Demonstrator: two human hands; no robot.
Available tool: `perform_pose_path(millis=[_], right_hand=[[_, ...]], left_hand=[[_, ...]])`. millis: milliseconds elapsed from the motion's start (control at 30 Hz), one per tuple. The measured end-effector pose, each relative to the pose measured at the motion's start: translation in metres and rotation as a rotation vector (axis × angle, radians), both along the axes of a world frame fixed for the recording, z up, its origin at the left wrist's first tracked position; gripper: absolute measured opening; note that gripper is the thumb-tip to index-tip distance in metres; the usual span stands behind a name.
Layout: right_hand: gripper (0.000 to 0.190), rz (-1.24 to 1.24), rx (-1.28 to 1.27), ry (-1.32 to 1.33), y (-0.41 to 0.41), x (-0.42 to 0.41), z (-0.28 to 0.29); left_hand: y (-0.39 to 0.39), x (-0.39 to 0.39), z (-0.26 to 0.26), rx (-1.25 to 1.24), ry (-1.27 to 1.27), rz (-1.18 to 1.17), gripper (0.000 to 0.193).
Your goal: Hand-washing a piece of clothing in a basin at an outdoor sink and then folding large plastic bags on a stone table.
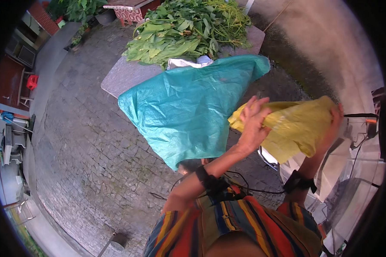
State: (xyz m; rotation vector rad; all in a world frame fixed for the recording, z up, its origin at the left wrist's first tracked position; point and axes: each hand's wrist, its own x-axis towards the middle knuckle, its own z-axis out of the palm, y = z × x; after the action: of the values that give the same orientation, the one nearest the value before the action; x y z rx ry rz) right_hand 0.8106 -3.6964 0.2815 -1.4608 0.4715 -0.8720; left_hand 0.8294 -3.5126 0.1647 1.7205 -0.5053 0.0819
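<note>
A yellow woven plastic sack [296, 128] is stretched between my two hands at the right. My left hand [254, 123] grips its left end, with some fingers raised. At its far right end my right hand [336, 115] holds the edge, blurred and partly hidden by the sack. Left of it, a teal plastic sheet or sack [186, 109] hangs over the near edge of a grey stone table [132, 74]. Large green leaves and stems [180, 35] lie heaped on the tabletop, with a white cloth or bag [189, 63] between them and the teal sheet.
Stone paving [93, 138] spreads to the left. A pale wall [328, 41] rises at the upper right, with light-coloured boards or boxes [334, 167] and cables below it. Potted plants [80, 9] stand at the upper left, and a red plastic stool [32, 82] is farther left.
</note>
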Motion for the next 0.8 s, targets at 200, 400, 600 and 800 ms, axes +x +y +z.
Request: perform_pose_path(millis=[200,400,600,800], right_hand=[[0.037,-0.323,-0.407,-0.562,0.058,-0.028,0.034],[0.052,0.633,-0.374,-0.208,0.102,-0.022,-0.053],[0.068,1.195,-0.266,0.312,0.128,0.040,-0.120],[0.066,0.927,-0.898,0.555,0.082,0.059,-0.260]], left_hand=[[0.002,0.017,0.032,-0.154,-0.144,-0.209,0.031],[0.151,0.007,-0.085,-0.259,0.312,0.327,0.047],[0.329,-0.020,-0.144,-0.325,0.381,0.884,0.052],[0.362,-0.025,-0.197,0.253,0.561,1.046,0.041]])
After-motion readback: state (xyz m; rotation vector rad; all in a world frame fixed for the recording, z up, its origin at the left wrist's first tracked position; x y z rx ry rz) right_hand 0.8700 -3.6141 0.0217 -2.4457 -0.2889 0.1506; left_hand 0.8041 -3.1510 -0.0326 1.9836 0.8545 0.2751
